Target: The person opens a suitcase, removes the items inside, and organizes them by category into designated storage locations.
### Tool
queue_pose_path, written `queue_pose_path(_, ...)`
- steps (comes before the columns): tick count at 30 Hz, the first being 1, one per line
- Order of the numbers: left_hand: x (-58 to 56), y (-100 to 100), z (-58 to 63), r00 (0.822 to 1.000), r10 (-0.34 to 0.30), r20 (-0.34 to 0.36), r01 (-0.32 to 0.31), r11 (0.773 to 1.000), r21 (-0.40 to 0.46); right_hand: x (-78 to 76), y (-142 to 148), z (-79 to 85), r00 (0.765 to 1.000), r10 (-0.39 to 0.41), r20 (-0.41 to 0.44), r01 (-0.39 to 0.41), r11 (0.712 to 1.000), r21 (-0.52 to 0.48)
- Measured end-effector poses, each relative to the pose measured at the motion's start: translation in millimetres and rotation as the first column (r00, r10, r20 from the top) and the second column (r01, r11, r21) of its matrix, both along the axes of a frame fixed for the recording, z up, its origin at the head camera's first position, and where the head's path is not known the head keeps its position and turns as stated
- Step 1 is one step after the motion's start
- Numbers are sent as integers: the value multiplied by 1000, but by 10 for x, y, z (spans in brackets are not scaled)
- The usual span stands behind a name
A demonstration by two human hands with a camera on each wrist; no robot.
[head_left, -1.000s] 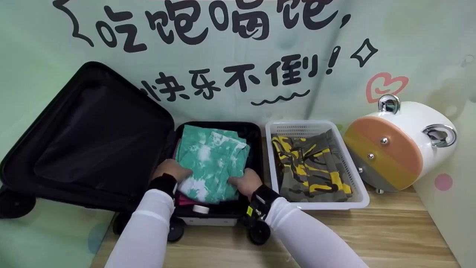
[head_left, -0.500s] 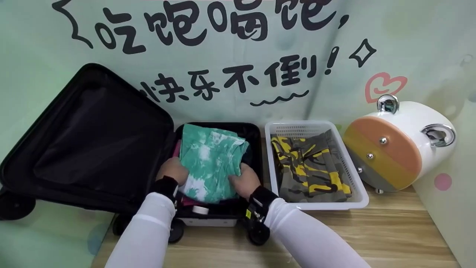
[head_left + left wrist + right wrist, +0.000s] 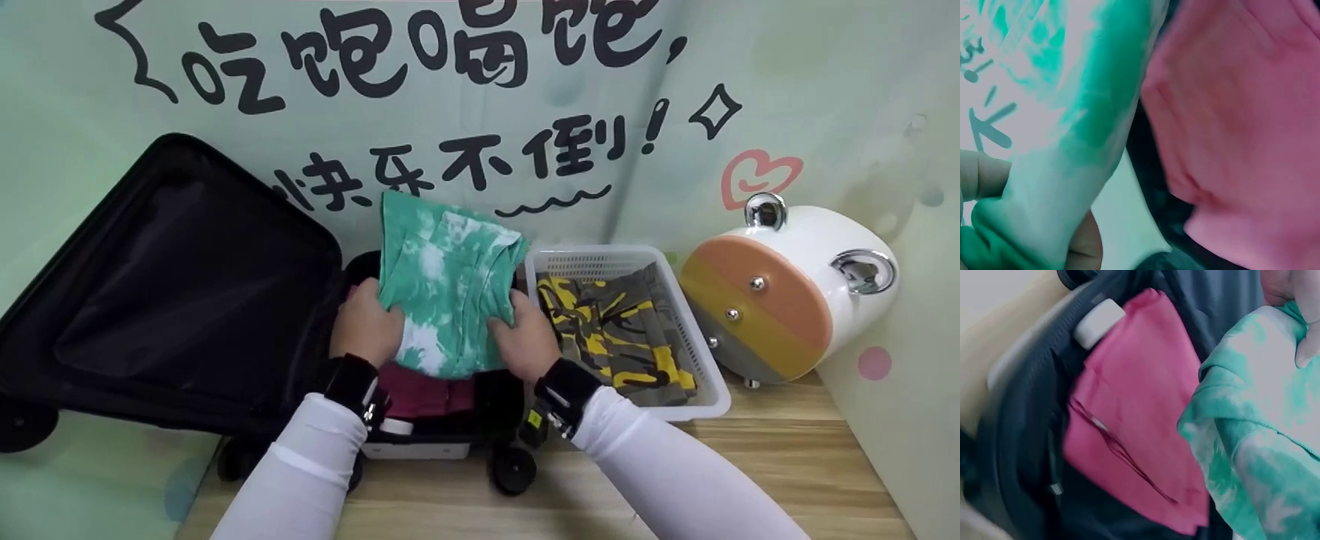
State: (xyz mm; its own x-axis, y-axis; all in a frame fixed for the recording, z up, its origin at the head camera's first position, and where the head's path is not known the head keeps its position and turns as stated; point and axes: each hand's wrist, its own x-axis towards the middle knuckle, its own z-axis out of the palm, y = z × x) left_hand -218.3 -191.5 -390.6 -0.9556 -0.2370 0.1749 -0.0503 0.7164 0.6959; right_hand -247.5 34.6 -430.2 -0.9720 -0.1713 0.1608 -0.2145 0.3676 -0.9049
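A folded green-and-white tie-dye garment (image 3: 442,292) is held up over the black suitcase (image 3: 499,435). My left hand (image 3: 369,322) grips its left side, and my right hand (image 3: 529,337) pinches its right side with the thumb on top. The cloth hides the fingers beneath it. Under the garment, a folded pinkish-red garment (image 3: 1134,405) lies in the suitcase, apart from the lifted one. Beside the red cloth, near the suitcase's front edge, is a small white piece (image 3: 1099,323).
To the left leans the suitcase's open black lid (image 3: 195,292). On the right a white plastic basket (image 3: 630,413) holds folded yellow-and-grey camouflage clothing (image 3: 607,330). Beyond it stands a white rounded object with a striped face (image 3: 757,330). A printed cloth backdrop (image 3: 450,112) hangs behind.
Both hands have raised the tie-dye garment out of the suitcase, bringing more of the pinkish-red garment into sight. The head view has shifted slightly.
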Motion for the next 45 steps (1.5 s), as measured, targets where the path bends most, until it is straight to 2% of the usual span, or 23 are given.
queue_pose_path(5, -1, 411, 101, 993, -71, -99, 81, 991, 103, 1, 455, 184, 998, -31, -50, 29, 999, -38)
queue_pose_path(9, -43, 781, 63, 976, -136, -170, 167, 969, 182, -2, 877, 248, 991, -58, -122, 55, 998, -33)
queue_pose_path(14, -125, 1198, -119, 956, -225, -186, 267, 933, 243, -38, 1331, 223, 982, -101, -160, 102, 995, -2)
queue_pose_path(17, -165, 1386, -271, 943, -279, -180, 320, 911, 260, -82, 1544, 136, 974, -155, -168, 164, 985, 44)
queue_pose_path(20, -193, 1544, -436, 934, -325, -148, 353, 903, 245, -129, 1727, 10, 967, -211, -146, 226, 969, 97)
queue_pose_path(22, -205, 1648, -544, 931, -349, -109, 364, 906, 215, -157, 1835, -72, 961, -245, -128, 262, 955, 141)
queue_pose_path(25, -211, 1804, -693, 929, -370, -11, 366, 917, 160, -192, 1982, -183, 959, -275, -71, 284, 934, 215)
queue_pose_path(28, -204, 1917, -819, 928, -367, 62, 363, 930, 60, -218, 2104, -283, 961, -276, 10, 258, 911, 322)
queue_pose_path(31, -187, 1976, -896, 927, -366, 84, 373, 925, -80, -233, 2201, -364, 966, -248, 66, 197, 883, 427)
queue_pose_path(34, -169, 2024, -912, 922, -376, 93, 387, 890, -241, -232, 2269, -385, 974, -207, 93, 136, 861, 489)
queue_pose_path(38, -148, 2104, -899, 929, -344, 139, 370, 834, -409, -191, 2327, -384, 984, -139, 113, 58, 843, 534)
queue_pose_path(41, -130, 2113, -899, 929, -319, 185, 369, 805, -465, -153, 2314, -427, 993, -87, 81, 20, 796, 605)
queue_pose_path(45, -117, 2105, -922, 919, -330, 216, 394, 763, -512, -129, 2269, -502, 999, -43, 26, 13, 727, 686)
